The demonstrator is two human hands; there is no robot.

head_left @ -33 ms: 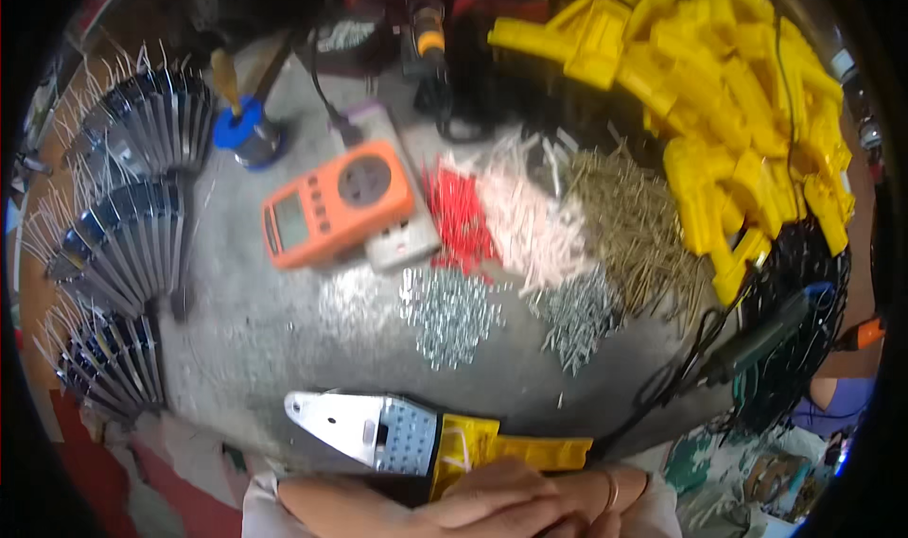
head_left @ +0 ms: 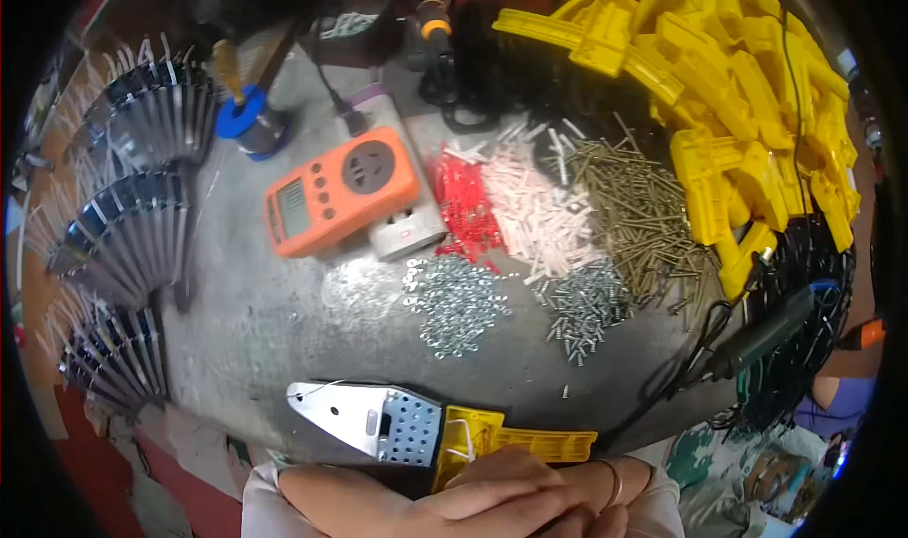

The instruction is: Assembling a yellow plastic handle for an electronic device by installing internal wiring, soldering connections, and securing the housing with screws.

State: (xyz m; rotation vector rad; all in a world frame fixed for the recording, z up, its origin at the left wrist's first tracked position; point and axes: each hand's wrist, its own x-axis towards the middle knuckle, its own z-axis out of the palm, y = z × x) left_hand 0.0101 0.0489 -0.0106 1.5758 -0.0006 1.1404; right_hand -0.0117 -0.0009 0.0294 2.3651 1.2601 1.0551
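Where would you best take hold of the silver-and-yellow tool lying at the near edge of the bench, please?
Probably by the yellow handle, coming from the near right. The tool lies flat along the bench edge, its flat silver metal plate pointing left, and the handle sits just above the clasped hands, the long, narrow part closest to them.

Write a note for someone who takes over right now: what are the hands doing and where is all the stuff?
Left hand and right hand: both at the near edge of the bench, fingers overlapping, clasped around the near end of a yellow plastic part. Which hand has the grip is hidden.
The yellow part joins a silver metal plate lying flat just beyond the hands.
Farther back: silver screws, a second silver pile, brass screws, red plugs, white plugs, an orange meter.
Far right: a heap of yellow parts.
Done: one yellow part is at the plate.
Left: cannot tell if any screws are in.
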